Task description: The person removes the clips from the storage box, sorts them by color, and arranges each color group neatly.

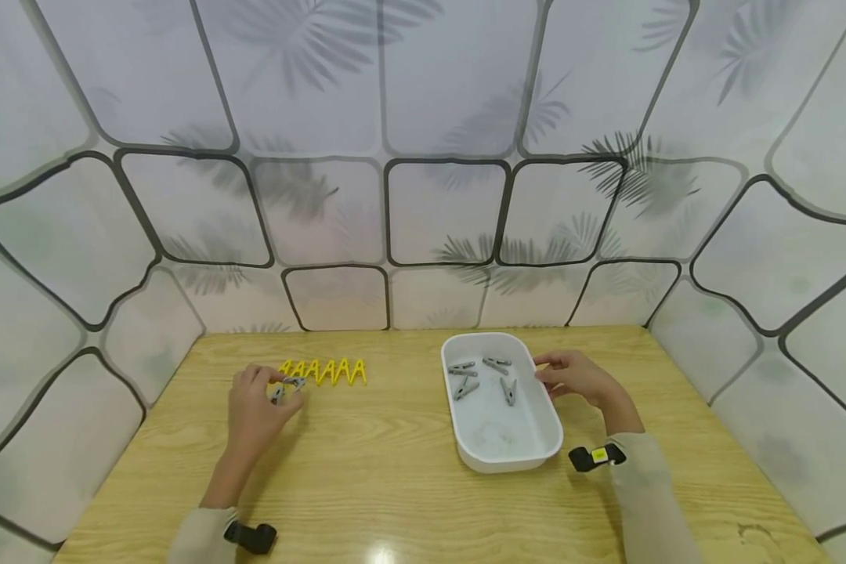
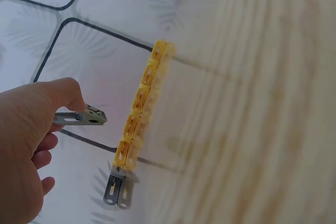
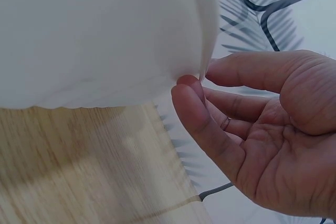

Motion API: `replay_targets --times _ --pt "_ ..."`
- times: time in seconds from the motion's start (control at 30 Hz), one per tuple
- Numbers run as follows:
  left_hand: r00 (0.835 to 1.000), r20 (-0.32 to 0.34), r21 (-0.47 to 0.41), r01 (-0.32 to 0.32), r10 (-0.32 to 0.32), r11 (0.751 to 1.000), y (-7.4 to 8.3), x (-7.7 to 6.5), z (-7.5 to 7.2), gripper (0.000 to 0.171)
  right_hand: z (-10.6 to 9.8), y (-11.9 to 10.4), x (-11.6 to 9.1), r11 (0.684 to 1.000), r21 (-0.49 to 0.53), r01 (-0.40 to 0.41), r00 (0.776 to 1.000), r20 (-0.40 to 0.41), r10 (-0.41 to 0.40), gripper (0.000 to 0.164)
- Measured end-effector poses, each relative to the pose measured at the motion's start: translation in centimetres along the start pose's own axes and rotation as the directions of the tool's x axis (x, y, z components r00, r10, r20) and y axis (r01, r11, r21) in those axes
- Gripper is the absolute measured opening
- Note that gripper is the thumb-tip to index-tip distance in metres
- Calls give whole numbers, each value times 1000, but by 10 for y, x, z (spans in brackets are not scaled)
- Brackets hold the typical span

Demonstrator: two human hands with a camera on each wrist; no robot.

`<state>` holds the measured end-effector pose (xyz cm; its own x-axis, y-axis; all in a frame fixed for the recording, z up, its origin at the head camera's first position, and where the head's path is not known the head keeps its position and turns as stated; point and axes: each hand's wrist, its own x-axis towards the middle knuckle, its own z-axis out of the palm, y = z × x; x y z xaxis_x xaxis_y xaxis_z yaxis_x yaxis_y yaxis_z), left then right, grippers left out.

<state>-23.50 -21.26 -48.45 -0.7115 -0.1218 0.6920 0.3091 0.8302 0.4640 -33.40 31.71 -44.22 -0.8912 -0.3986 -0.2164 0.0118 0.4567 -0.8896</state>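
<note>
My left hand (image 1: 255, 409) pinches a grey clothespin (image 2: 84, 116) between thumb and fingers, just above the table. Beside it stands a zigzag row of yellow clothespins (image 1: 331, 371), upright and lined up side by side. At the row's near end in the left wrist view is another grey clothespin (image 2: 116, 188), next to the last yellow one. On the other side, my right hand (image 1: 578, 377) grips the right edge of a white plastic tray (image 1: 497, 435) with its fingertips. Several grey clothespins (image 1: 509, 392) lie scattered inside toward the tray's far end.
The light wooden table (image 1: 366, 486) reaches back to a patterned curtain (image 1: 437, 211) that surrounds it on the far side and both sides. Black wrist straps sit on the left sleeve (image 1: 204, 536) and the right sleeve (image 1: 645, 478).
</note>
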Motion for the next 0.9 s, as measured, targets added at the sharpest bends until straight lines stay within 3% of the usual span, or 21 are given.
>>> replay_targets --times 0.2,0.47,0.6,0.9 --pt "995 78 60 54 -58 997 -1 -3 -7 31 0 -1 0 1000 0 -5 1000 -1 5 53" --pt "969 198 148 121 -149 982 1 -4 -12 28 0 -1 -1 1000 3 -11 1000 0 11 53" --pt "940 268 219 153 -210 964 3 -4 -15 31 0 -1 0 1000 3 -7 1000 2 7 53" --pt "855 388 347 210 -344 914 8 -3 -18 36 1 -2 -2 1000 -2 -6 1000 0 6 54"
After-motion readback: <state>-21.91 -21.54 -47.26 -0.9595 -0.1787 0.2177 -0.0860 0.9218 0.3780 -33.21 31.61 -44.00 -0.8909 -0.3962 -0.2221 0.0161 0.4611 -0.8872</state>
